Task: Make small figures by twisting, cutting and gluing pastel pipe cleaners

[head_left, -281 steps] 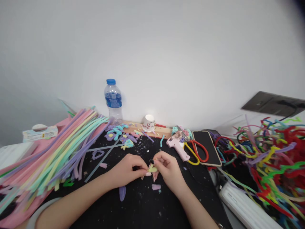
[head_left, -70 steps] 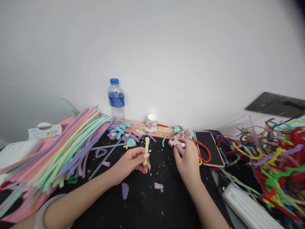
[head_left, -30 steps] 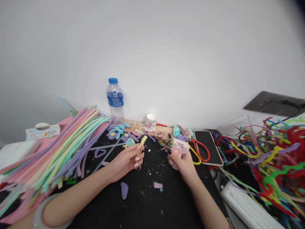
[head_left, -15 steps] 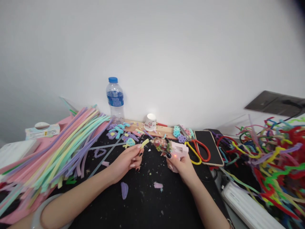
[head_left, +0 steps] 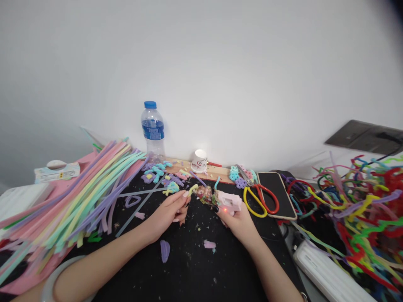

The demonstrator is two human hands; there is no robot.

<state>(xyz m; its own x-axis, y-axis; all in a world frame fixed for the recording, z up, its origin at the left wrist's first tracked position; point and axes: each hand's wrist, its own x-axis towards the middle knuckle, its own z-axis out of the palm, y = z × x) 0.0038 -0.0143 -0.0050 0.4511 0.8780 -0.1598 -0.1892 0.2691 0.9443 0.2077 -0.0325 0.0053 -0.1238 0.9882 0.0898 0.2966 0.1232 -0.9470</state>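
Observation:
My left hand (head_left: 171, 212) pinches a short piece of yellow pipe cleaner (head_left: 192, 190) between thumb and forefinger; its free end is curved. My right hand (head_left: 234, 218) is wrapped round a small pale pink glue gun (head_left: 230, 201) with a red light glowing on its side. Mottled, lumpy residue coats the front of the gun, and its tip points left at the yellow piece. Tip and piece meet or nearly meet; I cannot tell which. A light blue stick pokes up behind the gun. Scissors (head_left: 266, 199) with red and yellow handles lie right of it.
Long pastel pipe cleaners (head_left: 103, 188) spread over the left side. At the wall stand a water bottle (head_left: 153, 134) and a paper cup (head_left: 199, 161). Small fuzzy shapes (head_left: 157, 171) lie near them. On the right are a phone (head_left: 277, 195), a white power strip (head_left: 327, 272) and tangled bright pipe cleaners (head_left: 371, 209).
My right hand has moved the glue gun a little left, bringing its tip to the yellow piece. That piece now looks bent, where before it was straight.

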